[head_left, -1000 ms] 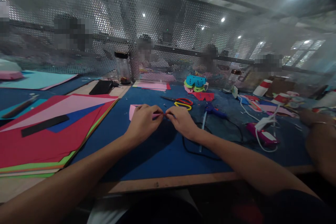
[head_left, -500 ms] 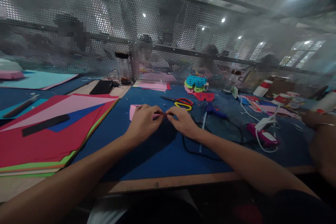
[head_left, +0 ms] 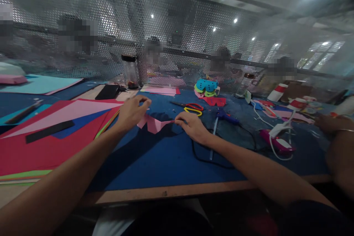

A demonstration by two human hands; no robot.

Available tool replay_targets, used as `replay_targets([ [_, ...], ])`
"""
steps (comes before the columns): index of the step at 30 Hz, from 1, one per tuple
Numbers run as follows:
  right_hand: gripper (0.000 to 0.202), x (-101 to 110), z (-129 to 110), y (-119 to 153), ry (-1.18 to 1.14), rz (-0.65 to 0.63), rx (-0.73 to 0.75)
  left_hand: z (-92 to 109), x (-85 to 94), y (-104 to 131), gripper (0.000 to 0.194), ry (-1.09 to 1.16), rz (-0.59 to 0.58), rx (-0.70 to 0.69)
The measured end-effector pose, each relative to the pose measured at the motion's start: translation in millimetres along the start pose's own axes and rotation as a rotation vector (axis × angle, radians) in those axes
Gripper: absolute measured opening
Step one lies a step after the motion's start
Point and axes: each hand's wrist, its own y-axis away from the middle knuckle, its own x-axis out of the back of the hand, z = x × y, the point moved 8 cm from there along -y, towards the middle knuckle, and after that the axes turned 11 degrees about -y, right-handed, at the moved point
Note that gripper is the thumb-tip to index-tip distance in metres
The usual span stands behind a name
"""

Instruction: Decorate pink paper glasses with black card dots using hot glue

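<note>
A pink paper mask (head_left: 155, 124), folded and notched like the masks further back, spans the gap between my hands just over the blue table top (head_left: 155, 162). My right hand (head_left: 192, 127) pinches its narrow right end between thumb and fingertips. My left hand (head_left: 134, 112) is above and beside the mask's left end, its fingers curled with thumb and index tips close together; whether anything small is between them is hidden. Beyond my right hand lie scissors (head_left: 193, 108) with red and yellow handles. A blue glue gun (head_left: 228, 117) with a clear glue stick rests to the right.
Coloured paper sheets (head_left: 72, 151) are stacked on the left, a black strip (head_left: 49, 131) on top. Behind are a black phone (head_left: 107, 91), a jar (head_left: 129, 72), and blue (head_left: 207, 85) and red (head_left: 215, 101) masks. A magenta glue gun (head_left: 278, 143) and another person's hand (head_left: 329, 122) are right.
My left hand has moved left and up, away from my right hand, exposing the pink mask. My right hand has stayed at nearly the same place, pinching the mask's end.
</note>
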Motion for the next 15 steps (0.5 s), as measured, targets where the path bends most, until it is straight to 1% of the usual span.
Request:
replay_targets([
  [1,0.013,0.4,-0.1,0.0,0.005,0.001,-0.004,-7.9,-0.4,-4.5,0.037,-0.028,0.004,0.006],
  [3,0.013,0.6,0.3,0.1,0.014,-0.002,-0.017,-24.3,-5.8,-10.3,0.04,-0.034,-0.029,0.054],
  [5,0.013,0.1,0.8,0.2,0.021,-0.009,-0.028,-32.3,-15.1,-12.8,0.041,-0.02,-0.086,0.05],
  [7,0.014,-0.8,0.9,0.4,0.027,-0.021,-0.029,-34.9,-23.6,-13.2,0.043,-0.022,-0.128,0.028],
  [9,0.015,-2.0,0.5,0.4,0.029,-0.037,-0.021,-35.8,-28.1,-12.5,0.046,-0.028,-0.135,0.026],
  [12,0.015,-2.8,0.6,0.3,0.03,-0.047,-0.015,-34.8,-27.4,-9.5,0.049,-0.007,-0.108,0.039],
  [15,0.014,-2.8,0.4,0.6,0.049,-0.043,-0.011,-31.0,-22.1,-5.5,0.042,0.039,-0.076,0.04],
])
